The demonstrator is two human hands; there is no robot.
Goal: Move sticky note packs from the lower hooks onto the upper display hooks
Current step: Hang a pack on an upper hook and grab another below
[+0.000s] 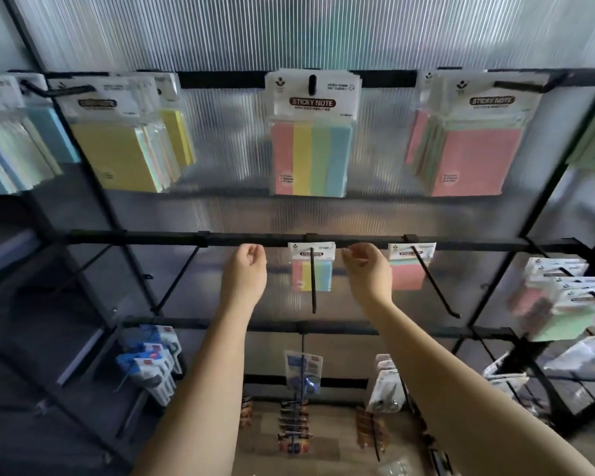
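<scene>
A small four-colour sticky note pack [320, 273] hangs at the back of the lower middle hook [312, 286]. My left hand [246, 273] is raised just left of it, fingers loosely curled, holding nothing. My right hand [368, 269] hovers just right of it, fingers loosely curled toward the pack without touching it. A pink pack [407, 269] hangs on the lower hook to the right [433, 283]. On the upper rail, a larger four-colour pack [311, 149] hangs on the middle hook [312, 84].
The upper rail also carries yellow packs [117, 149] at left, blue ones [11, 149] at far left and pink ones [474, 152] at right. More packs [564, 300] hang at lower right. Other goods [303, 372] hang on rows below. Bare hooks [177, 280] jut out at lower left.
</scene>
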